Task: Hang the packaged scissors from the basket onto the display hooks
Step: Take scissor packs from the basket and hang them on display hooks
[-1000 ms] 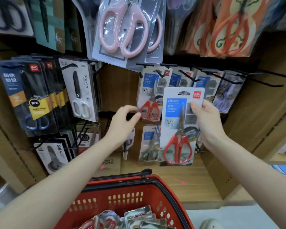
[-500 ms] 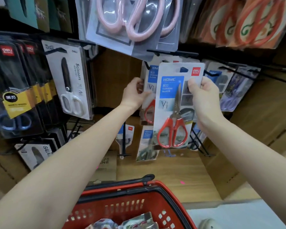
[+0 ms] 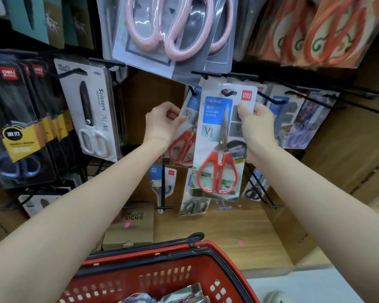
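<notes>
Head cam: R hand (image 3: pixel 257 127) pinches the red-handled scissors pack (image 3: pixel 219 145) by its right edge, thumb on front, fingers curled behind, holding it upright in front of the display hooks (image 3: pixel 193 92). Hang hole sits at hook level; can't tell if threaded. L hand (image 3: pixel 162 123) grips the left edge of a matching hung pack (image 3: pixel 184 147) just behind. Red basket (image 3: pixel 228 254) below w/ more packs (image 3: pixel 184 296) inside.
</notes>
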`<act>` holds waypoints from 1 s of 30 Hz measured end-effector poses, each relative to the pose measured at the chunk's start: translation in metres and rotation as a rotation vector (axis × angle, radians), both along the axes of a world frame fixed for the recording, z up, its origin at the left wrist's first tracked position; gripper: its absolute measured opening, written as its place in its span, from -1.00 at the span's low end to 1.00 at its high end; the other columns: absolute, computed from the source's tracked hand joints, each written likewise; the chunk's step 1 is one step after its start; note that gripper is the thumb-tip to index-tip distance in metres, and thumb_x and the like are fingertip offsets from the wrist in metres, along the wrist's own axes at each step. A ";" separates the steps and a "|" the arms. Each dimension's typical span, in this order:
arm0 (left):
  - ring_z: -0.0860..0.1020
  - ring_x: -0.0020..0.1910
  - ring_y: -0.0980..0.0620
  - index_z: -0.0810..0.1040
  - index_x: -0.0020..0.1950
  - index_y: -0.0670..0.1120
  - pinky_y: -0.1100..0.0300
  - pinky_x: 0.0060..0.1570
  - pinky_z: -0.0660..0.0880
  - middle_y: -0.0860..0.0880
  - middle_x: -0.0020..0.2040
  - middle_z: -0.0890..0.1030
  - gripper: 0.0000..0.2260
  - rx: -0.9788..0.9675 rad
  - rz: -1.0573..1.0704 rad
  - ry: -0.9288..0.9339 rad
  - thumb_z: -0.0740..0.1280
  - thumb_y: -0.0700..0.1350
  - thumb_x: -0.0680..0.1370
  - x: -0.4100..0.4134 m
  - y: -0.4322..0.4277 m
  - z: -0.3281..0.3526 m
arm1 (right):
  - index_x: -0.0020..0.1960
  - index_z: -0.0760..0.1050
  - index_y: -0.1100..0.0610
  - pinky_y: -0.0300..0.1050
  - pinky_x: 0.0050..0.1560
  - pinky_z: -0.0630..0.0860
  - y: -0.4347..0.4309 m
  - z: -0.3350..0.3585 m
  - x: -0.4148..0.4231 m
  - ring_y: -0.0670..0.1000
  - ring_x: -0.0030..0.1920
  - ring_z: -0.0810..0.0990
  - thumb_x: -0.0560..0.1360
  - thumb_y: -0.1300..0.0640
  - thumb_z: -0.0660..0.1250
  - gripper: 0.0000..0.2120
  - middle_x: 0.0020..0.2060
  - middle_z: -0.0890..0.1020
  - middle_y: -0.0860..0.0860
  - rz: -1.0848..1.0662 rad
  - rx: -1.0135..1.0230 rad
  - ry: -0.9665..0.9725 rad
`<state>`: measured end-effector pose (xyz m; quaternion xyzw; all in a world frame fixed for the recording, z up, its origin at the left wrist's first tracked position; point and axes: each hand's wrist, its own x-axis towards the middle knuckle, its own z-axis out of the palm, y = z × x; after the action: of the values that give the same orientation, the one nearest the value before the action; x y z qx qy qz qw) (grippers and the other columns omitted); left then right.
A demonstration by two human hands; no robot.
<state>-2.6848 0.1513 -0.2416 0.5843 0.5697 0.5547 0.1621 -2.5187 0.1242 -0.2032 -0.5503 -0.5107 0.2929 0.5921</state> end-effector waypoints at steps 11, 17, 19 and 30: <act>0.49 -0.26 0.24 0.58 0.03 -0.04 0.50 -0.22 0.42 0.14 -0.21 0.53 -0.89 -0.005 -0.021 0.099 0.37 -0.19 0.53 -0.010 -0.006 0.002 | 0.06 0.53 0.21 -0.02 0.19 0.45 0.041 0.004 -0.009 0.05 -0.01 0.53 0.54 -0.02 0.29 -0.71 -0.07 0.58 0.05 -0.105 -0.120 -0.176; 0.54 -0.15 0.16 0.54 0.02 -0.05 0.44 -0.15 0.49 0.08 -0.15 0.55 -0.84 -0.022 -0.100 0.103 0.31 -0.28 0.53 -0.010 -0.020 -0.001 | 0.27 0.43 0.23 -0.24 0.10 0.37 0.028 0.001 -0.003 -0.01 0.06 0.48 0.57 0.09 0.29 -0.66 0.13 0.55 0.09 -0.090 -0.067 -0.342; 0.54 -0.16 0.17 0.54 0.00 -0.05 0.45 -0.14 0.47 0.09 -0.17 0.54 -0.84 0.008 -0.118 0.131 0.28 -0.30 0.53 -0.014 -0.034 -0.006 | 0.36 0.31 0.22 -0.24 0.10 0.35 0.017 -0.007 0.000 -0.01 0.16 0.46 0.58 0.13 0.27 -0.60 0.22 0.49 0.10 -0.038 -0.047 -0.439; 0.48 -0.05 0.10 0.55 0.04 -0.05 0.18 0.07 0.42 0.07 -0.07 0.48 -0.90 -0.366 -0.199 0.672 0.28 -0.13 0.55 -0.087 -0.213 -0.104 | 0.04 0.52 0.11 -0.08 -0.22 0.48 -0.127 -0.101 0.010 0.07 -0.04 0.56 0.54 0.11 0.27 -0.88 -0.09 0.57 0.02 0.303 0.282 -1.283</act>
<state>-2.7715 -0.0615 -0.3456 0.7470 0.6213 0.2033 0.1211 -2.5086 -0.0031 -0.3046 -0.4548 -0.8662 -0.0818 0.1900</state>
